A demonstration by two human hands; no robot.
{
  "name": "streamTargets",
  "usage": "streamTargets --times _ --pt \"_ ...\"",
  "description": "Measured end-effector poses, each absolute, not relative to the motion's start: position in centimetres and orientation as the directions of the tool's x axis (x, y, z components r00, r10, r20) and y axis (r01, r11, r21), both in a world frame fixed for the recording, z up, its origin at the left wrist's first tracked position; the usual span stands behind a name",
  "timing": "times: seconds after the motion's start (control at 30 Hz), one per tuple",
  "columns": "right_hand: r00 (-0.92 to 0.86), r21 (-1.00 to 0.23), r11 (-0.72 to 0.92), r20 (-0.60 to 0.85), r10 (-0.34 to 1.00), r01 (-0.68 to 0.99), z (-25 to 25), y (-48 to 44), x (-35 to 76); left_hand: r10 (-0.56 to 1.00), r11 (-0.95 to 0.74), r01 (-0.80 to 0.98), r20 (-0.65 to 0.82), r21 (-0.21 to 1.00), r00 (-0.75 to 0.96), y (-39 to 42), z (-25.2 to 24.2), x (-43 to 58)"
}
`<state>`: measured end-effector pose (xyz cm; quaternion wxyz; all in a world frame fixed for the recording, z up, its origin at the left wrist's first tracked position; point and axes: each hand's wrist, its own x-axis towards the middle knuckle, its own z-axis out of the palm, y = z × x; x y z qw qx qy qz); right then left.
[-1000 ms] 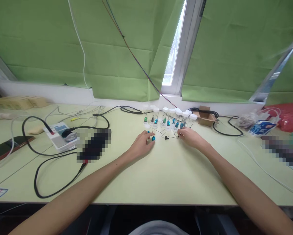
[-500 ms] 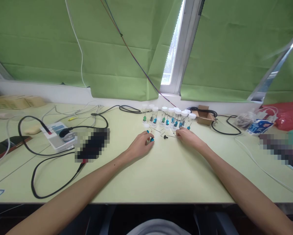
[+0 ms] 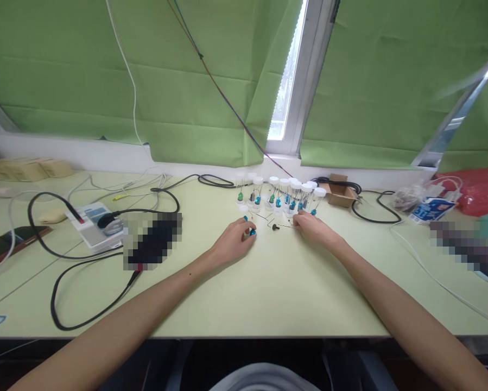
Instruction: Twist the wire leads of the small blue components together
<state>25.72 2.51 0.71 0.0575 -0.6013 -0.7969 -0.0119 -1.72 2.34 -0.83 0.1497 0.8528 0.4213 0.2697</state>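
Observation:
My left hand (image 3: 233, 241) rests on the table with curled fingers, its thumb and forefinger closed on a small blue part (image 3: 252, 232). Another blue part (image 3: 245, 218) shows just beyond its knuckles. To the right, my right hand (image 3: 311, 224) is pinched low, its fingertips hidden by the hand. A thin metal rod (image 3: 284, 226) ends at those fingertips; whether they grip it is unclear. Between the hands lie a small black knob-like piece (image 3: 275, 227) and several thin pins (image 3: 261, 216). Behind stand several clear vials (image 3: 273, 191) with white caps, holding blue or green parts and thin pins.
A small open cardboard box (image 3: 341, 198) stands behind my right hand. On the left are a white power strip (image 3: 97, 225) and looping black cables (image 3: 54, 288). A blue-and-white packet (image 3: 429, 209) and a red plastic bag (image 3: 483, 193) lie at the right.

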Motion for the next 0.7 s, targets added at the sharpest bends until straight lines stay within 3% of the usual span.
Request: streamTargets --times 0.33,0.7 --pt "-0.269 -0.047 0.274 0.098 0.958 0.960 0.94 2.12 25.57 0.799 -0.601 0.647 0.320 0.470 0.510 2.36 -0.76 -1.80" --pt "-0.255 0.034 0.253 0.075 0.964 0.967 0.85 1.89 24.81 0.770 -0.637 0.615 0.341 0.466 0.539 2.37 -0.63 -1.74"
